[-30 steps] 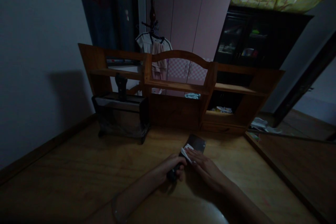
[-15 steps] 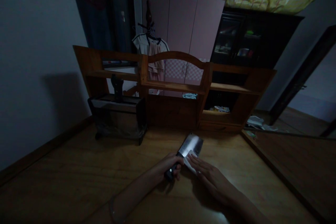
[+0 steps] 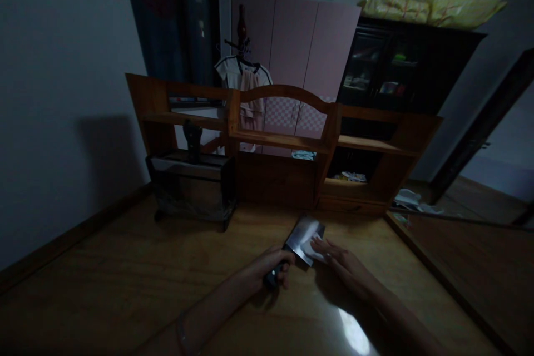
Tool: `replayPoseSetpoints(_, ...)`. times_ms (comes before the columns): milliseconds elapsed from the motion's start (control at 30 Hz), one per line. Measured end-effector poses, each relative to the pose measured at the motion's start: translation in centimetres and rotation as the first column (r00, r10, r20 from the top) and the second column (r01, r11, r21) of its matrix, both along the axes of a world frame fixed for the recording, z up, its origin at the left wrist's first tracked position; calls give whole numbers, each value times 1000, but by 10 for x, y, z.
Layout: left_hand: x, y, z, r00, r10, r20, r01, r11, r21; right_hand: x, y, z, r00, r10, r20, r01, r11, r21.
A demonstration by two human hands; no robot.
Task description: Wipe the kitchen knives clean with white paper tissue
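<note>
My left hand (image 3: 276, 265) is closed around the dark handle of a cleaver (image 3: 307, 227), whose broad metal blade points away from me, above the wooden tabletop. On the blade lies a white piece of tissue or cloth (image 3: 307, 248); which of the two I cannot tell. My right hand (image 3: 340, 260) presses it to the metal with fingers stretched out and close together. The thumb of that hand is hard to make out. Part of the handle is hidden by my left fingers.
A dark knife-block-like box (image 3: 189, 186) with a black handle on top stands at the left back. Behind it runs a wooden shelf unit (image 3: 283, 178). A wall (image 3: 62, 122) borders the left side, and a raised wooden edge (image 3: 434, 272) the right.
My right hand has slid the white piece across the blade, away from the handle and to the right. My left hand keeps its grip on the cleaver. The view has shifted slightly.
</note>
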State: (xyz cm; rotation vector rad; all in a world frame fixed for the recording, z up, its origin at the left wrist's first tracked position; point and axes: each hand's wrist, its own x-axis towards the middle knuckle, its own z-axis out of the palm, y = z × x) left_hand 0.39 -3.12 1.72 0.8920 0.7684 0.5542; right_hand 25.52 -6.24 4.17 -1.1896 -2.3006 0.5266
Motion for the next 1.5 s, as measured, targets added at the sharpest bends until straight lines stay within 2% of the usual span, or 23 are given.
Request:
replayPoseSetpoints(300, -2, 4, -3, 1000, -3, 20, 4, 998, -63, -3, 44, -16, 985, -138, 106, 137, 990, 16)
replayPoseSetpoints(433, -1, 5, -2, 1000, -9, 18, 10, 998, -63, -11, 48, -23, 974, -150, 168, 139, 987, 77)
replayPoseSetpoints(600, -1, 4, -2, 1000, 6, 15, -5, 998, -64, -20, 41, -20, 966, -164, 197, 144, 983, 113)
replayPoseSetpoints(767, -1, 3, -1, 1000, 7, 12, -5, 995, -96, -33, 28, -13, 982, -99, 160, 84, 991, 101)
replayPoseSetpoints(1033, -1, 0, 4, 999, -10, 47, 13, 999, -52, -49, 20, 1, 995, 8, 103, -14, 998, 55)
replayPoseSetpoints(1300, 0, -3, 12, 999, -13, 49, 17, 997, -73, -46, 26, -9, 990, -26, -139, 27, 1000, 5)
replayPoseSetpoints(1400, 0, -2, 10, 999, -16, 36, 18, 998, -66, -44, 27, -7, 984, -39, -174, 36, 999, -17)
replayPoseSetpoints(1500, 0, 2, 2, 999, -26, 41, 31, 993, -112, -40, 27, -2, 979, -66, -194, 58, 997, -48)
